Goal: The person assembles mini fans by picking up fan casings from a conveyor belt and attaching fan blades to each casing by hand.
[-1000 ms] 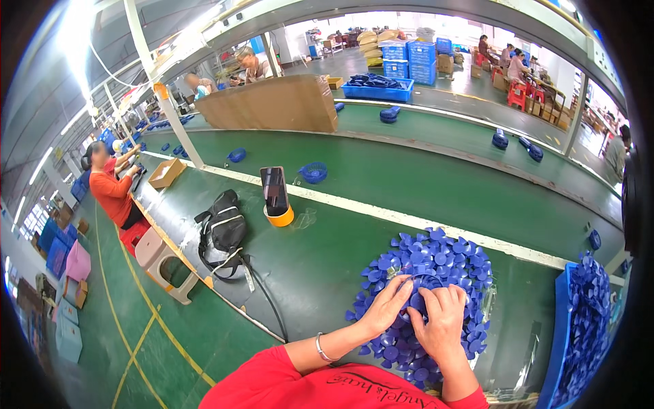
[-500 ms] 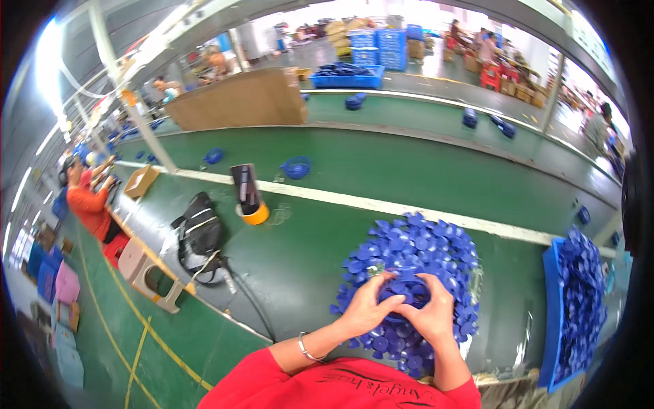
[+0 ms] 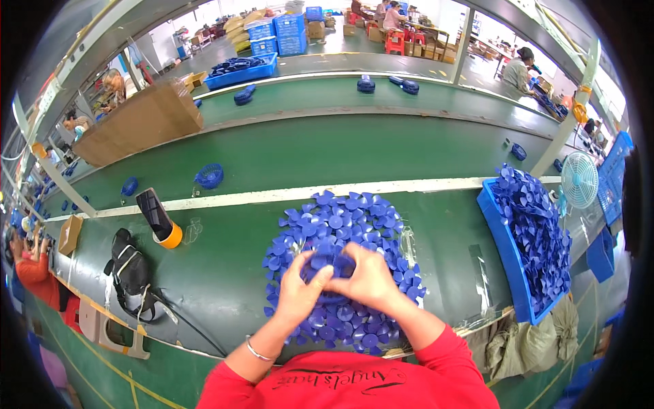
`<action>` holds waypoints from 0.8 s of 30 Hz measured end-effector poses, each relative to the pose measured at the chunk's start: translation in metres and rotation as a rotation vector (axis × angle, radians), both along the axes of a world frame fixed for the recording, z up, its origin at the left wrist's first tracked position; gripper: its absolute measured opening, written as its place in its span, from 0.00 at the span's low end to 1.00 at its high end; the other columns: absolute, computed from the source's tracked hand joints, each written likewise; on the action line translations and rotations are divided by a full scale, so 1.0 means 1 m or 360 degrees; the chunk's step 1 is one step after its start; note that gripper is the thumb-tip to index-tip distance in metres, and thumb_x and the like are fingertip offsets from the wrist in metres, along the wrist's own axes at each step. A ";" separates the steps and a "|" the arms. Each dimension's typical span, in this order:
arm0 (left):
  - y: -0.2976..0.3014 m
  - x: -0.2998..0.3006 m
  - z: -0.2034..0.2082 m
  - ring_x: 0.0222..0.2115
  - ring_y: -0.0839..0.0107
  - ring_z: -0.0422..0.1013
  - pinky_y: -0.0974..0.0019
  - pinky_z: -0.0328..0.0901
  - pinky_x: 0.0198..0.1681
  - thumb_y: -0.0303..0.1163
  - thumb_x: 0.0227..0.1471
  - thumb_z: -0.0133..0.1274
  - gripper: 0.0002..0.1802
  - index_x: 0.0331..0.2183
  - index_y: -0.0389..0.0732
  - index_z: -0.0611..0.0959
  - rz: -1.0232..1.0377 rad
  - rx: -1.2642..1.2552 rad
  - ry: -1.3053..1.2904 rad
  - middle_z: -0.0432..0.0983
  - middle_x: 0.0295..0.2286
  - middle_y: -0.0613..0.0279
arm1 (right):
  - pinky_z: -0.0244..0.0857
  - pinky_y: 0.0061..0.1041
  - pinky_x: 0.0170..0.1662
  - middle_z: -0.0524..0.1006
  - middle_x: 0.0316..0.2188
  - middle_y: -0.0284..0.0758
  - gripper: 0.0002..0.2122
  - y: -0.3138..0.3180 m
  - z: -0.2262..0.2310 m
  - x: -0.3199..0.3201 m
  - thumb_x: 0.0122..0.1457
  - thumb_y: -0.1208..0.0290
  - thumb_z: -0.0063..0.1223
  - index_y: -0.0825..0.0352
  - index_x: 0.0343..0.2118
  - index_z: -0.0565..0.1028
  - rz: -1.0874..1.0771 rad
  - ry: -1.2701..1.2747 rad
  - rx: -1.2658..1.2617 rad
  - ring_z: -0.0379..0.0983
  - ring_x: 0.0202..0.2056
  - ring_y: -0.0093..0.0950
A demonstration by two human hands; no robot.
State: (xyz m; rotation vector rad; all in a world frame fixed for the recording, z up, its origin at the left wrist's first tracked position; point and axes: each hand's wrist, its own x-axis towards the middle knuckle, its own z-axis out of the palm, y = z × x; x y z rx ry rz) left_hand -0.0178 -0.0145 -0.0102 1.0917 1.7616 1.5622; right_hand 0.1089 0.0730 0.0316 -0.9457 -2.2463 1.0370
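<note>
Between both hands sits a small round blue fan housing (image 3: 330,263), just above a heap of blue fan blades (image 3: 357,217). My left hand (image 3: 298,290) curls around its left side, a silver bangle at the wrist. Around the right side my right hand (image 3: 371,278) is closed, and both thumbs press in at the near side, almost meeting. Fingers hide much of the housing, so I cannot make out whether a blade lies inside it. The loose blades spread over the green worktop on all sides of my hands.
At the right stands a blue crate (image 3: 509,255) heaped with more blades, near a light-blue fan (image 3: 580,178). To the left lie a black bag (image 3: 129,266) and a phone (image 3: 154,211) in an orange-and-white holder. Beyond the white strip, a green conveyor (image 3: 306,150) carries blue fan parts (image 3: 209,176).
The view has swung to the right, so the worktop and the heap appear further left. Both hands still grip the fan housing over the blades.
</note>
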 end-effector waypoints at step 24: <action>0.029 -0.160 -0.085 0.20 0.78 0.71 0.72 0.68 0.23 0.24 0.48 0.51 0.04 0.29 0.37 0.77 0.0792 0.0014 0.0382 0.74 0.20 0.63 | 0.58 0.15 0.30 0.70 0.27 0.27 0.18 0.138 -0.077 0.091 0.35 0.80 0.56 0.69 0.35 0.76 0.0173 0.0208 -0.0394 0.63 0.27 0.16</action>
